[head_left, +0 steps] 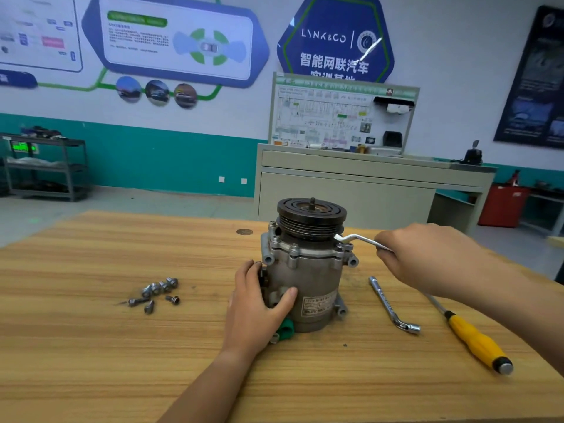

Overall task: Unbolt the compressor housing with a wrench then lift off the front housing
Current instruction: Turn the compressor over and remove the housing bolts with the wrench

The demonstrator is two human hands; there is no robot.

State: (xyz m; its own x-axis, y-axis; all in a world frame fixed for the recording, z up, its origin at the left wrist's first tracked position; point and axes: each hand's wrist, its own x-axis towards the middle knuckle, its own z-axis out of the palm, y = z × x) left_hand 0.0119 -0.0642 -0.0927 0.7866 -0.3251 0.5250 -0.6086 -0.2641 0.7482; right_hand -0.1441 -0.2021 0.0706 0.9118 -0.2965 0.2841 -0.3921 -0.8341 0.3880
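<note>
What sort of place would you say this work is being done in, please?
Probably an automotive training workshop: a wiring-diagram trainer board, car-technology wall posters, and a compressor on a wooden workbench.

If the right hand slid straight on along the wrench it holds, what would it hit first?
Probably the compressor: the right hand grips the offset wrench, whose far end sits just under its black pulley. Depth is hard to judge.

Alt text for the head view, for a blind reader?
A person's right hand grips a wrench set at the top flange of an upright compressor while the left hand holds its body, on a wooden table. Loose bolts lie left of it; a second wrench and a yellow-handled screwdriver lie right.
</note>
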